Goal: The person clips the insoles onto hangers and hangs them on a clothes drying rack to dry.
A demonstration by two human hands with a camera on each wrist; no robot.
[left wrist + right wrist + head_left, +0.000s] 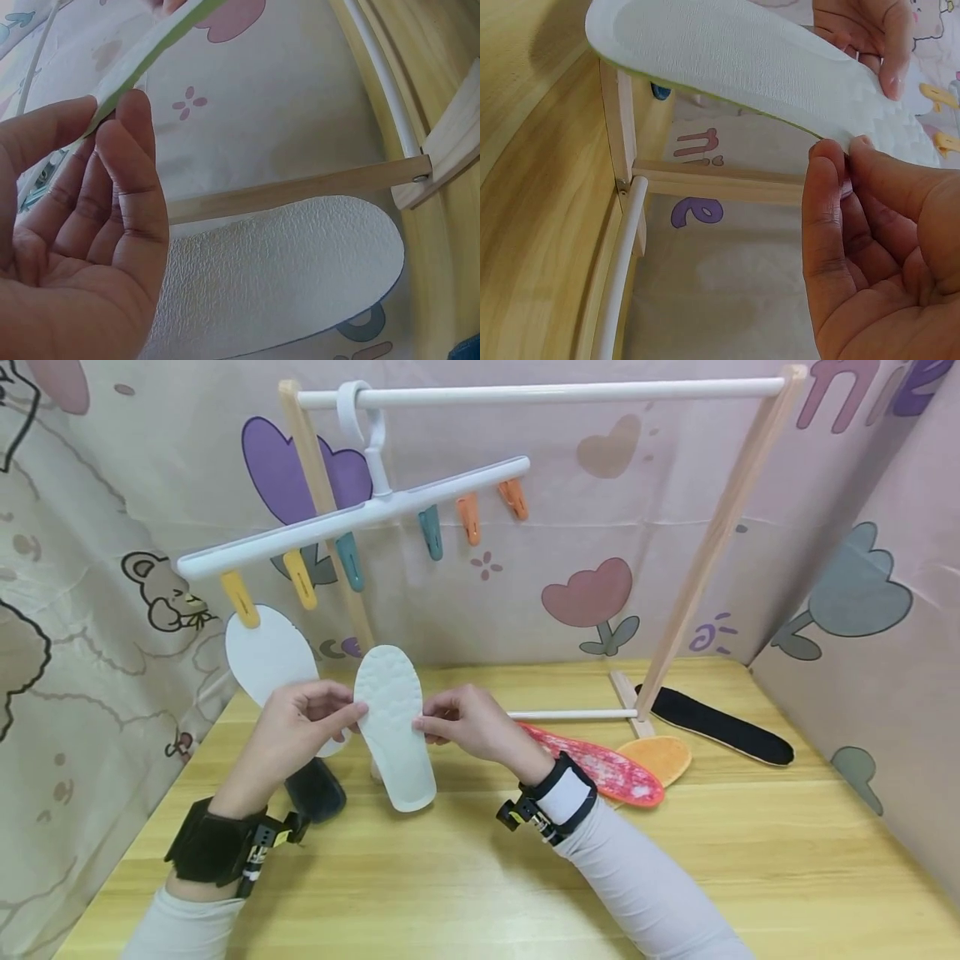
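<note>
A white insole (393, 735) with a dimpled front part is held upright, toe end up, between both hands. My left hand (303, 722) pinches its left edge between thumb and fingers, and my right hand (468, 722) pinches the right edge. The insole's thin green rim (142, 64) shows in the left wrist view. Behind my left hand, another white insole (270, 647) hangs from a yellow clip (240, 600) at the left end of a tilted white hanger (442, 492). Another yellow clip (300, 579), teal clips (431, 532) and orange clips (468, 518) hang along it with nothing in them.
The hanger hooks over the white top bar (562, 393) of a wooden-post rack (720, 535). On the table (450, 893), a dark insole (317, 793) lies below my left hand. Red-and-white (600, 766), orange (667, 754) and black insoles (720, 725) lie to the right.
</note>
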